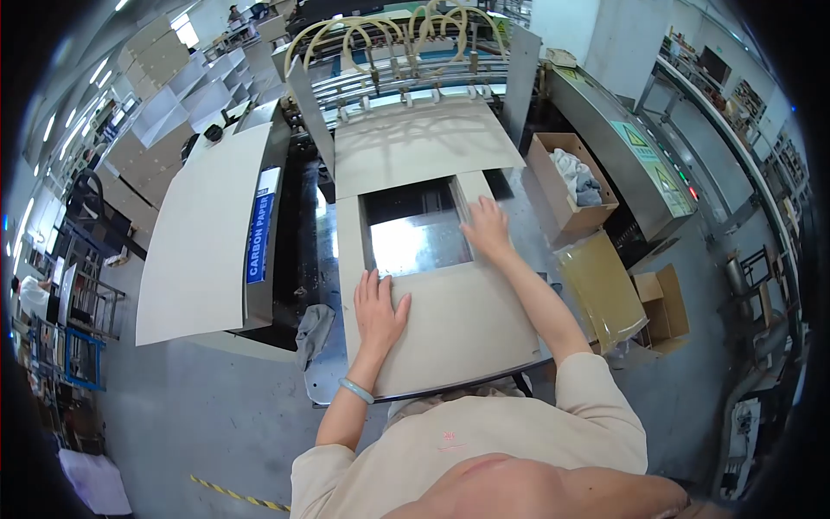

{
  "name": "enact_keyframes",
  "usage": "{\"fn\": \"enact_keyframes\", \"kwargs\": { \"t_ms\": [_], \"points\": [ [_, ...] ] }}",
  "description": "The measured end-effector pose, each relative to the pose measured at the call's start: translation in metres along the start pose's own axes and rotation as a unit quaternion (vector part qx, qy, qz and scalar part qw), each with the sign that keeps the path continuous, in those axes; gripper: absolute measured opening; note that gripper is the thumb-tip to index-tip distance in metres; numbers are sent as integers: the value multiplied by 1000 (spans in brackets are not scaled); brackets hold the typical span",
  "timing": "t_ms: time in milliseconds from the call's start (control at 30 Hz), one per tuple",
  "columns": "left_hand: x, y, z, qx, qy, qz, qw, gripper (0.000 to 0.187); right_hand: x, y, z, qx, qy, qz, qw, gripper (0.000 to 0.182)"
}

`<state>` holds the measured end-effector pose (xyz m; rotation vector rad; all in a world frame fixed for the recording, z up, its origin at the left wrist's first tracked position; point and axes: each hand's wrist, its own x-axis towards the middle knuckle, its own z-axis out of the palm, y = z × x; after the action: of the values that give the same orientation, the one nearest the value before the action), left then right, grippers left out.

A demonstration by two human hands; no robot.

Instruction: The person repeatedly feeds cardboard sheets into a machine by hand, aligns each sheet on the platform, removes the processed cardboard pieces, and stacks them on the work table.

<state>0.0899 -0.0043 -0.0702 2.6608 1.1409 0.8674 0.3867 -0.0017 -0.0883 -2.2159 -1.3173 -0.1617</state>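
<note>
My left hand lies with spread fingers on the left edge of a grey-brown board near the front of the metal table. Farther up on the right, my right hand rests on a narrow strip of board beside a dark, shiny opening. Its fingers are somewhat apart, and it holds nothing. Beyond the opening, another board reaches under the machine's rollers and suction hoses. A bracelet is on my left wrist.
Left of the table are a large board sheet and a blue CARBON PAPER box. A grey cloth hangs by the table's left edge. On the right stand a cardboard box with cloths, a plastic-wrapped yellowish stack and an open carton.
</note>
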Motion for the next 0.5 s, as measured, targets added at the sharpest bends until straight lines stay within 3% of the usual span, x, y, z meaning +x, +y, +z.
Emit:
{"fn": "enact_keyframes", "kwargs": {
  "t_ms": [167, 300, 367, 400, 467, 500],
  "points": [
    [5, 5, -9, -55, -7, -7, 998, 49, -15, 6, 13, -119, 69, -81, 987, 32],
    [39, 48, -59, -400, 4, -28, 916, 52, -13, 4, 16, -82, 84, -75, 990, 30],
    [51, 78, -100, -497, -18, 52, 866, 61, -12, 4, 15, -82, 83, -73, 991, 30],
    [52, 93, -120, -498, -21, 51, 865, 61, -12, 3, 15, -82, 81, -72, 991, 30],
    [51, 124, -157, -730, 5, 193, 656, 67, -13, 3, 14, -81, 75, -67, 992, 29],
    [47, 136, -172, -778, 3, 226, 587, 73, -14, 1, 12, -82, 73, -66, 992, 29]
  ]
}}
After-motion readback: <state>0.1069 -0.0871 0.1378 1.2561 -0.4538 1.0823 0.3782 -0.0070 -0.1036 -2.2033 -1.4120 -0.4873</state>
